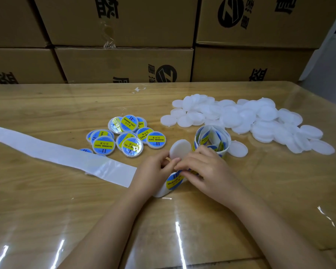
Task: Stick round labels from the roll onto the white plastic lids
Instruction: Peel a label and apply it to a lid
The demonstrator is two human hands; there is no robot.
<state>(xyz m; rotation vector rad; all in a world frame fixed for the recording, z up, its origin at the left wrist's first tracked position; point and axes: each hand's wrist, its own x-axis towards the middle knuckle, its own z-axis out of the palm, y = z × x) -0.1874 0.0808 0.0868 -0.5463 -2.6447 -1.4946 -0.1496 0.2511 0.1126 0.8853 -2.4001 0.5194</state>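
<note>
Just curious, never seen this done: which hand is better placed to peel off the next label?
The right hand: its fingers pinch the label strip near the roll, while the left hand is busy holding a blank white lid upright.

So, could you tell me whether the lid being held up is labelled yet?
Unlabelled on the visible face: the lid in the left hand shows plain white; its other face is hidden.

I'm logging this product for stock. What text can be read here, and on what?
"SOLDERING PASTE": on the labelled lids.
"II": on those same labels.
"SOLDERING PA", rest hidden: on the label strip.
Cardboard boxes: large Chinese characters and a round logo, cropped.
Labels' small print: too small to read.
</note>
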